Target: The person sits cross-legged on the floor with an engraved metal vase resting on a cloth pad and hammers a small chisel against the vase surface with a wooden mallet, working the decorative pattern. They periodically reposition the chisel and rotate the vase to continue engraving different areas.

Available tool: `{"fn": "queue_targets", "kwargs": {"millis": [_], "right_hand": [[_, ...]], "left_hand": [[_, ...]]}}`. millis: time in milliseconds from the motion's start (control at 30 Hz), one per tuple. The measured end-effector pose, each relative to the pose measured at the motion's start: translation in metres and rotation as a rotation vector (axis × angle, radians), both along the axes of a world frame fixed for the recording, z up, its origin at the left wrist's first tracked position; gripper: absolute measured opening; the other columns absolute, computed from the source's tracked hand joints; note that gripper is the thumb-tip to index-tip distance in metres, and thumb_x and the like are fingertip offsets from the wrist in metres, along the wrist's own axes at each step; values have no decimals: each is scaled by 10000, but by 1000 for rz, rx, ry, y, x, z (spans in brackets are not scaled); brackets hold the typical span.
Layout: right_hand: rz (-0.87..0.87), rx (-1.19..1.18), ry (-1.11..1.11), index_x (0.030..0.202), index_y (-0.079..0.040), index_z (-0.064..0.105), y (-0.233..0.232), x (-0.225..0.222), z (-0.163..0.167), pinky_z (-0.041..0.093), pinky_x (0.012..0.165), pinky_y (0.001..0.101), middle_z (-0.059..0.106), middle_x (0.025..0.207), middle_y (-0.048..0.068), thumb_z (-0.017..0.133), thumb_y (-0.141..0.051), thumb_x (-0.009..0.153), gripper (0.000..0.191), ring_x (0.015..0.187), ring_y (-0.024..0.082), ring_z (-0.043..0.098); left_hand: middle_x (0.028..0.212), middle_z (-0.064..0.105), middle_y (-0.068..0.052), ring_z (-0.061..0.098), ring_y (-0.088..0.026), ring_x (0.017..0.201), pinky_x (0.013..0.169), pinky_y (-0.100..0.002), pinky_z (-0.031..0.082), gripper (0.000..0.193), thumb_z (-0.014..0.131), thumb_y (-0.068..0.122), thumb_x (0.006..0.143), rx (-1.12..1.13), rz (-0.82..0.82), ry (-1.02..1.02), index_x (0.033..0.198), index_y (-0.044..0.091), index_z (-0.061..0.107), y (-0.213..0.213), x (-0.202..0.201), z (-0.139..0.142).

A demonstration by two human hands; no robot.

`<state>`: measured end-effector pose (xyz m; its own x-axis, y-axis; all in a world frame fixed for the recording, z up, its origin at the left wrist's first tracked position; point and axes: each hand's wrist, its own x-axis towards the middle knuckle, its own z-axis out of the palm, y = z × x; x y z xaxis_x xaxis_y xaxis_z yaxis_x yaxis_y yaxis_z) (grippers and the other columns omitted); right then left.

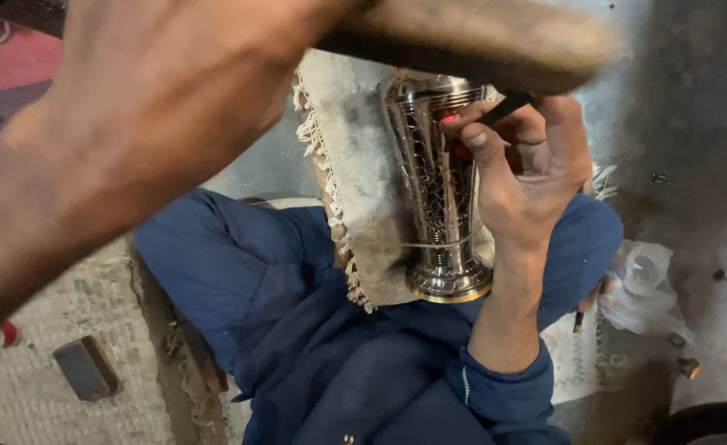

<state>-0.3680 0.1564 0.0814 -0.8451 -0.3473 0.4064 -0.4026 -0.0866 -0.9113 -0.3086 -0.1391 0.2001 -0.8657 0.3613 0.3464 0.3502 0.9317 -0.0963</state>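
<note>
Pinched in the right hand [528,177] is a thin dark punch [505,107], tip against the vase [437,189] — shiny metal, lying on a fringed cloth [355,165] across blue-trousered legs. Left hand [157,91] clenches a wooden mallet [479,41] (blurred) above the punch.

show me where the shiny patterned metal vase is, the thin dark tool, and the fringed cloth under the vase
shiny patterned metal vase [439,198]: head view, on its engraved body.
thin dark tool [507,107]: head view, on the shaft above the right hand's fingers.
fringed beige cloth [362,181]: head view, on the bare part left of the vase.
</note>
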Motion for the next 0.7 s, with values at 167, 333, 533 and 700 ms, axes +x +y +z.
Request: {"fn": "queue_targets", "kwargs": {"millis": [167,333,533,700], "right_hand": [[-5,3,-2,1446,-15,498,1,1,-1,643,836,261,698,1148,159,702,85,1157,368,977,168,741],[9,25,10,1426,-3,511,2,1,0,638,820,239,733,1092,145,700,90,1170,332,959,146,741],[9,29,9,1413,4,525,-2,0,5,642,821,247,737,1055,139,701,103,1150,332,935,148,736],[-50,84,50,1382,13,549,-5,-2,8,665,817,282,716,1025,136,714,114,1055,381,956,179,743]], "left_hand": [[866,667,-115,671,-278,766,681,-377,516,225,636,2,924,-3,-64,91,1115,102,703,-1,2,2],[810,669,-140,670,-314,730,628,-413,522,204,664,37,921,-25,-2,-17,1104,92,737,0,1,4],[849,687,-157,681,-339,721,622,-439,534,278,686,62,874,0,-1,-36,1141,100,753,5,-3,11],[902,697,-150,685,-331,758,662,-436,538,317,689,94,895,44,-49,-10,1208,94,739,2,-1,13]]}}
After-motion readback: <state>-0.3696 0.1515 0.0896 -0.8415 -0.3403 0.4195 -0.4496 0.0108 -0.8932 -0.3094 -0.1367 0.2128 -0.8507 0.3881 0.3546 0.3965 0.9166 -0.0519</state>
